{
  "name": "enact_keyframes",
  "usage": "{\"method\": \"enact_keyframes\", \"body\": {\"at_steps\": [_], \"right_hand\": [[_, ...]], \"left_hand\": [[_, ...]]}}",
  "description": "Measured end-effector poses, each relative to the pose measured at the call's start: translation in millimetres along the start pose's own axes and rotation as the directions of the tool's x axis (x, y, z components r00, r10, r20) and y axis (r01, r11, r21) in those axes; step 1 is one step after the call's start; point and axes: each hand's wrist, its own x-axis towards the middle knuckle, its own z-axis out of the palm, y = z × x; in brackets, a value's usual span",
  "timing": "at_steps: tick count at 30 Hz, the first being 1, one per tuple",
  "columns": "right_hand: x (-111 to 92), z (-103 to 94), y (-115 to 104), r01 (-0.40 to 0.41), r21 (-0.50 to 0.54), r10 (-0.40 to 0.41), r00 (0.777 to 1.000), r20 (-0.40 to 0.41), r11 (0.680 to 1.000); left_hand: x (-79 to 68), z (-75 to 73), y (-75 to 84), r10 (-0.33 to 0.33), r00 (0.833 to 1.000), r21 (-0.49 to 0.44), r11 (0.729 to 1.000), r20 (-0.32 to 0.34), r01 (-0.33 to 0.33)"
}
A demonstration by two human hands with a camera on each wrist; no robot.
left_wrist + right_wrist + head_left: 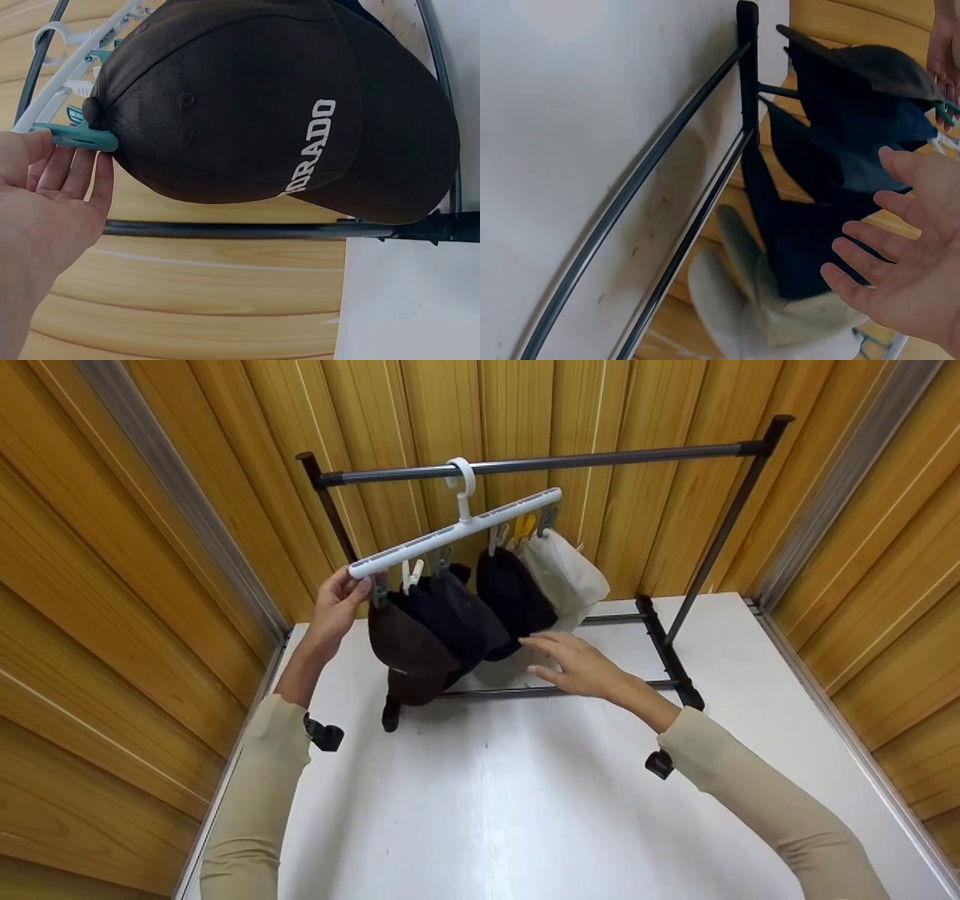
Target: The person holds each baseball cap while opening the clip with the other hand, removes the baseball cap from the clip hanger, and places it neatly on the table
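Observation:
A white clip hanger (420,544) hangs by its hook from a dark rail, its bar tilted down to the left. My left hand (334,611) grips the bar's near left end, with thumb and fingers beside a teal clip (82,136). From that clip hangs a dark cap (225,112) with white lettering. Behind it along the bar are navy caps (472,611), a black cap (514,592) and, at the far right end, pale caps (570,574). My right hand (581,664) is held out with fingers spread, below and near the caps, holding nothing.
The dark garment rack's rail (600,459) runs across the back, with its base (667,660) on the white floor (480,795). Wood-panelled walls (112,585) stand behind and on both sides. Another pale clip and a yellow clip (525,526) sit on the bar.

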Motion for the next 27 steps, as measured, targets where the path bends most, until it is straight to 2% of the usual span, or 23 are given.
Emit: {"method": "enact_keyframes", "body": {"at_steps": [3, 8, 14, 19, 27], "right_hand": [[10.0, 2.6, -16.0, -0.010, 0.004, 0.010, 1.000, -0.001, 1.000], [20.4, 1.7, -27.2, -0.005, 0.040, 0.007, 0.999, -0.040, 0.999], [40.3, 1.3, -45.6, 0.026, 0.075, -0.016, 0.992, -0.125, 0.997], [46.9, 8.8, -69.0, 0.060, 0.132, -0.033, 0.980, -0.197, 0.989], [70.3, 20.3, -84.0, 0.076, 0.238, -0.028, 0.980, -0.197, 0.968]], "left_hand": [[0.0, -1.8, 0.5, -0.002, 1.000, 0.000, 1.000, 0.018, 0.002], [1.3, 9.7, 4.6, -0.009, 0.998, 0.012, 1.000, 0.065, 0.008], [2.2, 22.6, 5.8, 0.006, 0.994, 0.000, 1.000, 0.112, -0.006], [-1.2, 33.9, 5.6, 0.000, 0.989, -0.018, 1.000, 0.148, 0.003], [-5.6, 46.7, 7.8, 0.002, 0.978, -0.047, 0.999, 0.211, 0.008]]}}
